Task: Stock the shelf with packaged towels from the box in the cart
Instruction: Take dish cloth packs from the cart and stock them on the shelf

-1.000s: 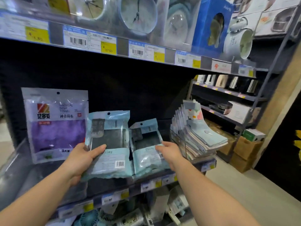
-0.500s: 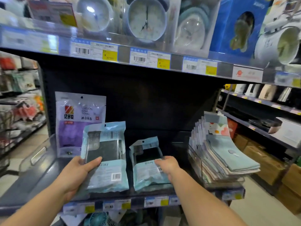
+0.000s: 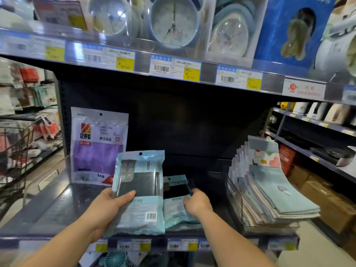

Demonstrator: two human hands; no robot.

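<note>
Left hand closed on the lower left edge of a teal towel pack, thumb across its front; pack upright, tilted slightly, over the front of the dark shelf. Right hand closed on a second, smaller teal pack, which lies leaning back on the shelf, touching the first pack's right edge. Behind the left hand: purple dish towel pack, upright. Right of the right hand: clear bin with stacked folded cloths.

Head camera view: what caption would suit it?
Left hand holds a teal towel pack; right hand presses another pack onto the shelf.
</note>
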